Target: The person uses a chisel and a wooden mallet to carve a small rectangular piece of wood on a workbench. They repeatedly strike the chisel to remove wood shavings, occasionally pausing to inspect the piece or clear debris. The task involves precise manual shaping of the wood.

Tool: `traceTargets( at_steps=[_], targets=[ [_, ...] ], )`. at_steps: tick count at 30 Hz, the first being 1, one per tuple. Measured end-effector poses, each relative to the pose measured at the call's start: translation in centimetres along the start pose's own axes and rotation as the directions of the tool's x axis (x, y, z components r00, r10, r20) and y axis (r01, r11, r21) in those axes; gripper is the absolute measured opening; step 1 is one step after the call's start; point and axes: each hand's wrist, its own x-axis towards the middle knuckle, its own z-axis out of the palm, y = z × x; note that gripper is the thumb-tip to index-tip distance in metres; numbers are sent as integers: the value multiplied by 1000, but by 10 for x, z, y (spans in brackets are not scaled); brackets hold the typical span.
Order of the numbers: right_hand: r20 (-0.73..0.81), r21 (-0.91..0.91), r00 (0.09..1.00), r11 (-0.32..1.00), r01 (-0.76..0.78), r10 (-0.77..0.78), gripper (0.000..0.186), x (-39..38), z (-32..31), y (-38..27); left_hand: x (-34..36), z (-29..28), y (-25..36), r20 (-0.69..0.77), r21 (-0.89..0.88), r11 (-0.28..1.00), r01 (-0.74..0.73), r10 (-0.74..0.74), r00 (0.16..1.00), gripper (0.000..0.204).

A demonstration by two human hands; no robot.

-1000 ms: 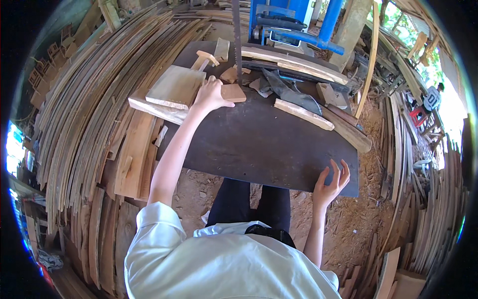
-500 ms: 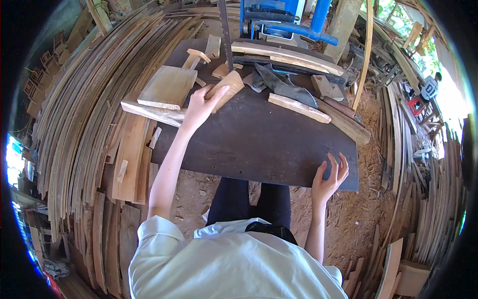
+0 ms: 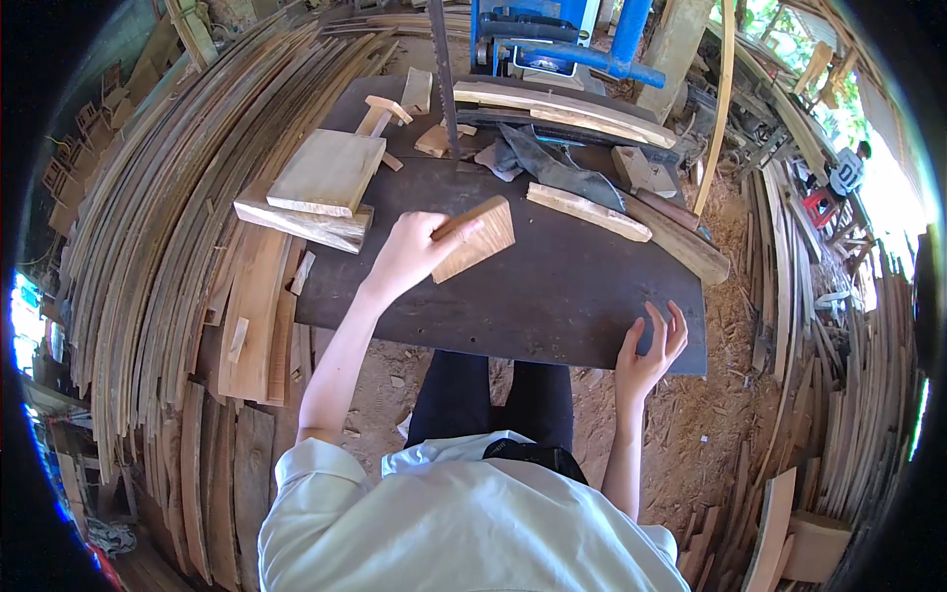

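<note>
My left hand (image 3: 414,247) grips a small flat wooden block (image 3: 483,240), thumb on its near side, over the middle of the dark metal saw table (image 3: 473,316). Beyond it, the toothed band saw blade (image 3: 446,89) comes down to the table, apart from the block. My right hand (image 3: 650,345) is at the table's near right edge, its fingers spread and curved, with nothing in them. Left of the blade, a square wooden board (image 3: 327,172) rests on a thicker wooden piece (image 3: 306,222).
A curved wooden strip (image 3: 567,111), a grey cloth (image 3: 562,168) and a shorter strip (image 3: 589,211) lie on the table's far right. Blue machine parts (image 3: 621,59) stand behind. Long planks (image 3: 168,237) are stacked at left. A person (image 3: 846,176) sits far right.
My left hand has drawn the wooden block away from the saw blade, toward me and slightly right, turning it. My right hand has stayed almost in place.
</note>
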Motion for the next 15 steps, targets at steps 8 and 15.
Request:
traceTargets(
  at_steps=[8,15],
  targets=[
    [8,6,1000,1000,-9,9,27,-2,0,1,-11,14,10,-57,149,964,-220,231,971,39],
    [-7,20,1000,1000,-6,6,27,-2,1,1,26,2,-31,-380,247,969,-13,109,919,17]
  ],
)
